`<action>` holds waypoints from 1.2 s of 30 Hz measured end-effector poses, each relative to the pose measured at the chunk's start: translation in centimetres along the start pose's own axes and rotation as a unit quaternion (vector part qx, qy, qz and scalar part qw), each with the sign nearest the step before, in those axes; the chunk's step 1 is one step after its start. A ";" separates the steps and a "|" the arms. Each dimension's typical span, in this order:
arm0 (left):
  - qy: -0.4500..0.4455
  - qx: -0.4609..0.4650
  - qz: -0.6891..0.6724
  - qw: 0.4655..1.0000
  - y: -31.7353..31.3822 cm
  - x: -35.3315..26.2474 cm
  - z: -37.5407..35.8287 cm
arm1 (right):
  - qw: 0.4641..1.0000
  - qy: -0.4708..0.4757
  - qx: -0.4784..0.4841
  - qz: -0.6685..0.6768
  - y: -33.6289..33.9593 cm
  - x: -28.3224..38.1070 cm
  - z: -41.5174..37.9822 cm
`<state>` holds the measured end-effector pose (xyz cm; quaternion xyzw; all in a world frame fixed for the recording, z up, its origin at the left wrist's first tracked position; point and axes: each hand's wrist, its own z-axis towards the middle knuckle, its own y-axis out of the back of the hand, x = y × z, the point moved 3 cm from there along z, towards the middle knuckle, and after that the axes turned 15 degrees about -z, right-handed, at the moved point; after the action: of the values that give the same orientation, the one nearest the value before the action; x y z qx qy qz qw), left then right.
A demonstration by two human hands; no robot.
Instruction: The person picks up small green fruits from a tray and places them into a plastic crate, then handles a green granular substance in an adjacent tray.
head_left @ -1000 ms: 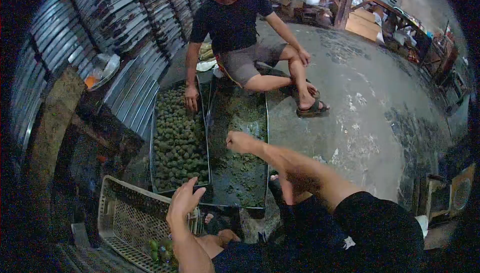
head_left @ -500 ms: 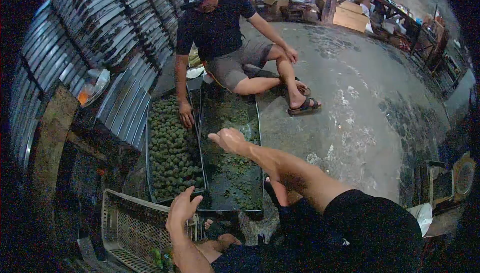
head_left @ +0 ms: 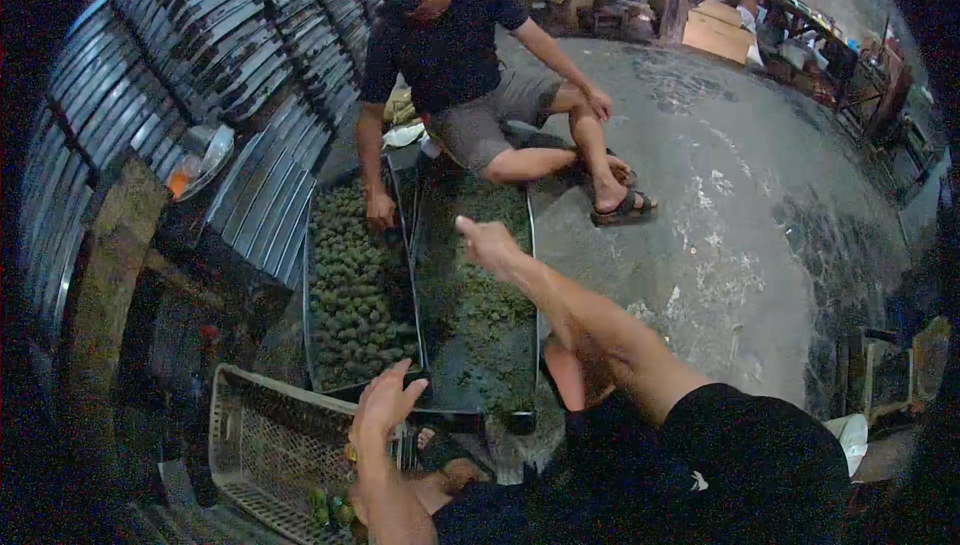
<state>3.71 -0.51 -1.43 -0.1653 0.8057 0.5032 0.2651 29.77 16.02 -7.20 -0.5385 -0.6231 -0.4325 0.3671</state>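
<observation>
Nearest, at the lower left, a pale plastic crate (head_left: 262,435) with a mesh wall sits on the ground, a few small green fruits (head_left: 330,507) lying in its near corner. The person's left hand (head_left: 385,403) hovers over the crate's far right rim, fingers spread apart and holding nothing, just short of the near end of the left tray (head_left: 306,275). That long dark metal tray is heaped with small green-brown fruits (head_left: 355,290) along its whole length. Touching it on the right lies a second tray (head_left: 531,245) of the same kind, holding only a thin scatter of green scraps (head_left: 480,310) over its dark floor. The person's right hand (head_left: 487,241) is stretched out above the far half of this right tray, fingers curled loosely together; whether it grips anything cannot be told. The right forearm runs back toward the near right, over a bent knee in dark clothing. Farther off, a co-worker in a black shirt and grey shorts sits at the far end of the trays, one hand (head_left: 381,209) resting on the fruit heap in the left tray. Stacks of metal trays (head_left: 200,55) line the left side, and bare concrete floor (head_left: 740,205) spreads to the right.
</observation>
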 end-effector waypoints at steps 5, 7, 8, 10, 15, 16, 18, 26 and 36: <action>-0.026 -0.026 -0.030 0.999 0.3 0.9 -0.1 | 0.974 0.098 -0.106 -0.176 0.1 2.4 -1.1; -0.051 -0.039 -0.038 0.997 0.3 2.5 0.2 | 0.976 0.114 0.120 -0.144 0.1 3.2 -1.2; -0.024 -0.035 -0.050 0.998 0.9 2.0 -0.3 | 0.986 0.121 0.116 0.021 0.0 2.9 -1.4; 0.012 -0.030 -0.067 0.997 1.4 2.4 -0.8 | 0.991 0.103 0.083 0.011 0.1 4.8 -3.3; -0.028 -0.058 -0.033 0.997 2.3 2.8 -2.0 | 0.988 -0.025 0.111 0.108 -4.2 -1.9 -2.6; -0.030 -0.060 -0.043 0.997 2.2 3.0 -2.2 | 0.994 -0.035 0.086 0.053 -5.3 -3.5 -3.0; -0.012 -0.066 -0.062 0.996 2.2 3.4 -2.7 | 0.996 -0.064 0.057 0.003 -7.9 -6.1 -4.3; -0.029 -0.105 -0.062 0.992 2.9 3.8 -4.9 | 0.980 -0.102 0.170 -0.020 -10.4 -15.6 -10.4; -0.033 -0.031 -0.045 0.998 2.0 1.0 -4.6 | 0.955 -0.120 0.151 -0.225 -15.5 -29.2 -0.7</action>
<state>0.66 -3.79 1.07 -0.1930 0.7722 0.5208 0.3085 18.89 4.36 -36.14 -0.3703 -0.8255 -0.3373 0.2599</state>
